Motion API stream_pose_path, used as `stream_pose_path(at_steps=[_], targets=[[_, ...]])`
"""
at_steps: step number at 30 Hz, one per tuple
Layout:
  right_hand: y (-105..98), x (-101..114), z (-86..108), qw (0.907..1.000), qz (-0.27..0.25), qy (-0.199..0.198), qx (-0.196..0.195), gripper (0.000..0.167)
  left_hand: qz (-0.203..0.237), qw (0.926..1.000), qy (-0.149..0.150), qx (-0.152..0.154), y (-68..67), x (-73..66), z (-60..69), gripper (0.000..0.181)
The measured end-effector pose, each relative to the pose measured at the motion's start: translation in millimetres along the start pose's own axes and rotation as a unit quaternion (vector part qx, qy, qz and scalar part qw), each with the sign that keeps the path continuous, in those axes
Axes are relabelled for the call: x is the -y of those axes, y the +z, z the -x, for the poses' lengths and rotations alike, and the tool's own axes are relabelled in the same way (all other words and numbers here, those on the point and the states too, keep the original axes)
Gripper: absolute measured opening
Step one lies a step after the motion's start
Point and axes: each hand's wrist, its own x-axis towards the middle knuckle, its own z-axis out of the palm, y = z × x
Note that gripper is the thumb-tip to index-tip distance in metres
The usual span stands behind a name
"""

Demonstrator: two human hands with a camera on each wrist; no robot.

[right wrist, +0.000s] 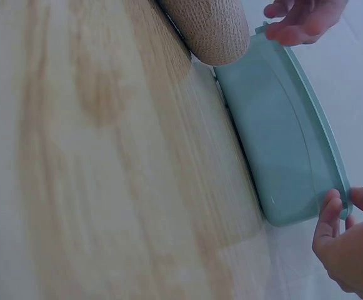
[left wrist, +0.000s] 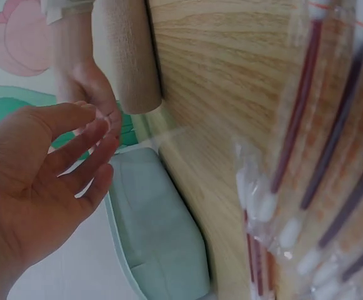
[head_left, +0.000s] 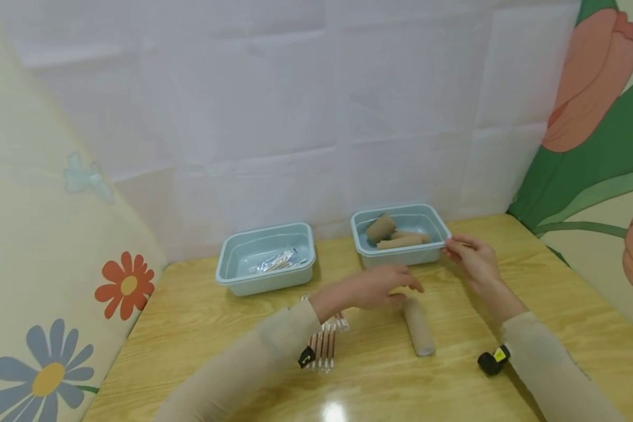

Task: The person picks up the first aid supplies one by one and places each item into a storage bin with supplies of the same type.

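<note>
My right hand (head_left: 475, 262) pinches the near right corner of the right-hand light blue plastic bin (head_left: 401, 255), thumb and fingers on its rim, as the right wrist view also shows. Inside that bin lie several pieces of brown cardboard tube (head_left: 381, 228). My left hand (head_left: 374, 287) hovers in front of the bin with loosely bent fingers and holds nothing. Just below its fingertips, a cardboard tube (head_left: 419, 331) lies on the table; in the left wrist view the tube (left wrist: 131, 59) is apart from the hand. Packaged cotton swabs (head_left: 324, 349) with brown sticks lie under the left forearm.
A second light blue bin (head_left: 269, 282) at the left holds clear-wrapped sticks (head_left: 281, 260). The wooden table (head_left: 190, 328) meets a white sheet (head_left: 253, 117) at the back. Flower-printed panels (head_left: 31, 234) stand on both sides.
</note>
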Motion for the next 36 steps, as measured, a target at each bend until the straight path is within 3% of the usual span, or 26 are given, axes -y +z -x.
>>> stream_pose_path(at_steps=[5, 11, 20, 29, 36], targets=[[1, 0, 0.6, 1.0000, 0.009, -0.002, 0.002, 0.009, -0.017, 0.9990, -0.011, 0.041, 6.7, -5.3, -1.1, 0.034], [2, -1, -0.6, 1.0000, 0.002, -0.004, -0.001, 0.011, -0.028, 0.9981, -0.007, 0.055, 14.7, -6.3, -3.0, 0.038], [3, -1, -1.5, 0.9999, 0.005, -0.009, 0.003, 0.009, -0.033, 0.9957, -0.029, 0.082, 20.0, -6.7, -2.2, 0.047], [2, -2, -2.7, 1.0000, 0.001, -0.008, 0.000, 0.010, -0.021, 0.9956, -0.034, 0.085, 21.4, -2.8, -3.9, 0.046], [-1, -1, -3.4, 0.9997, 0.026, -0.004, -0.002, 0.031, -0.023, 0.9961, -0.022, 0.082, 23.9, -2.6, -5.7, 0.044]])
